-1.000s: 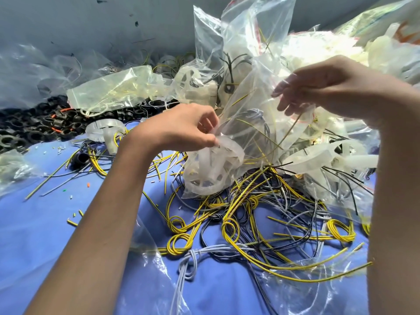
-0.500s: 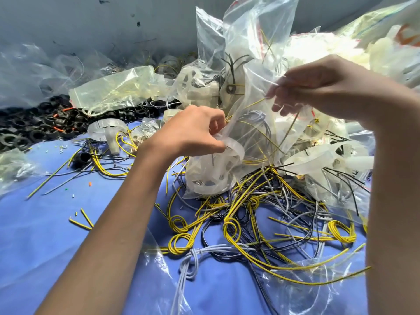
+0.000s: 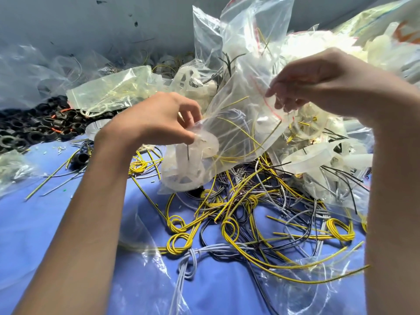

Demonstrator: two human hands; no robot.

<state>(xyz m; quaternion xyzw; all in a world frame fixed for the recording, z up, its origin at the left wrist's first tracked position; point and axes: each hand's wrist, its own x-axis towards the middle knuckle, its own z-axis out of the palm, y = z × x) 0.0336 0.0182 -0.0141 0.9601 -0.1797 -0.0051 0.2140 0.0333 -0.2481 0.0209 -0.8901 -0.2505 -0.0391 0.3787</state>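
Observation:
A clear zip bag [image 3: 238, 123] hangs above the blue cloth, holding a white plastic wheel-shaped part [image 3: 193, 164] and thin yellow wires. My left hand [image 3: 154, 119] pinches the bag's lower left side where the white part sits. My right hand [image 3: 322, 83] holds the bag's upper right edge by its red zip strip, fingers curled over the plastic. The fingertips of both hands are partly hidden behind the film.
A tangle of yellow, black and grey wires [image 3: 250, 212] covers the blue cloth [image 3: 45, 223] below the bag. More clear bags with white parts [image 3: 318, 160] pile up at right and behind. Black rings [image 3: 34, 130] lie heaped at far left. A grey wall [image 3: 91, 23] closes the back.
The bag has been lifted and spread wider between my hands. My right hand shifted slightly along the bag's top edge; my left hand stays on the white part.

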